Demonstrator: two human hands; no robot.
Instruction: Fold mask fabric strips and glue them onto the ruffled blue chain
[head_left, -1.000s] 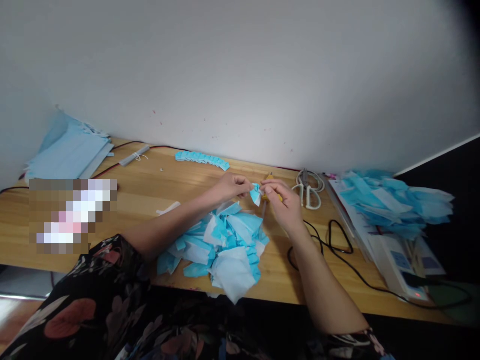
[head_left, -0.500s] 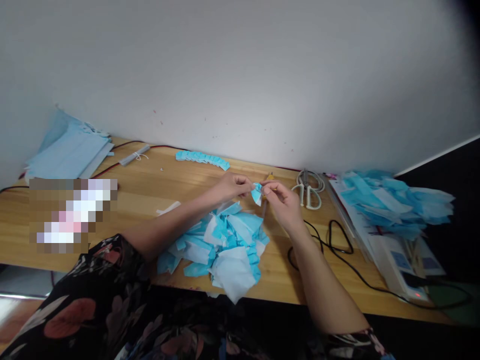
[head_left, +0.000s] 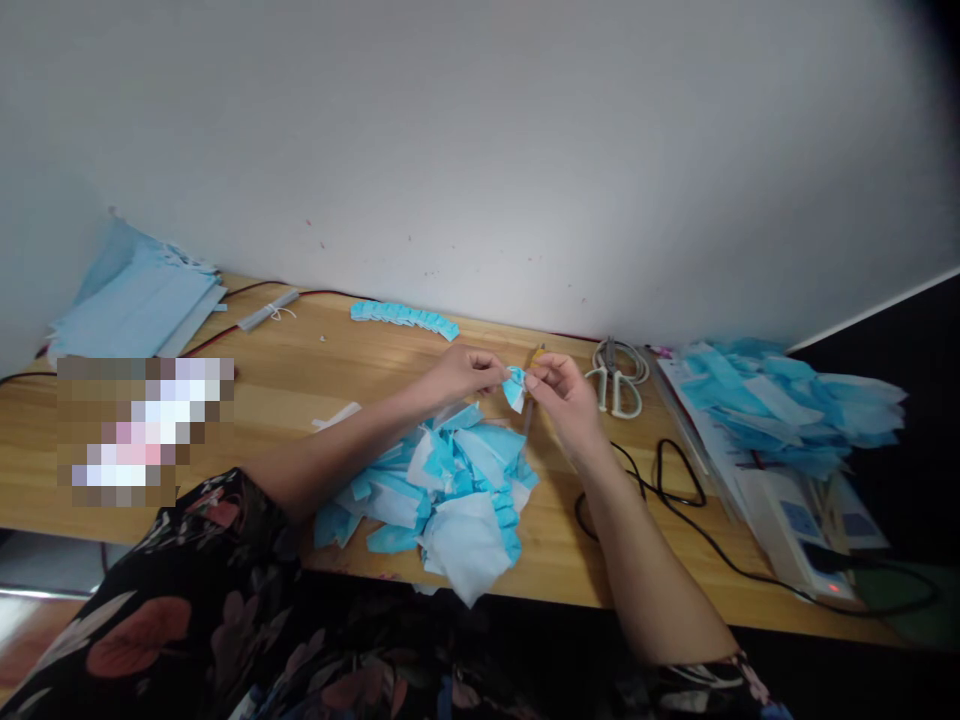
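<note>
Between my two hands is a small folded piece of blue-and-white fabric [head_left: 515,389], apparently cut from a face mask. My left hand [head_left: 471,372] pinches it from the left, fingers closed. From the right, my right hand [head_left: 564,395] grips its edge between thumb and fingertip. Just below lies a loose pile of blue and white fabric pieces [head_left: 457,480], partly behind my left forearm. A tool with a yellow handle [head_left: 538,354] rests on the table behind my right hand, mostly hidden. Toward the wall lies a pleated blue strip [head_left: 405,318].
White-handled scissors [head_left: 613,385] and a coiled pale cord lie right of my hands. Black cable [head_left: 679,495] loops across the table. More blue fabric pieces [head_left: 787,400] are heaped at the right, above a white power strip [head_left: 806,550]. Face masks [head_left: 139,300] are stacked at the far left.
The fingers of my right hand have shifted slightly, lifting a little around the fabric piece. My left hand stays in nearly the same place.
</note>
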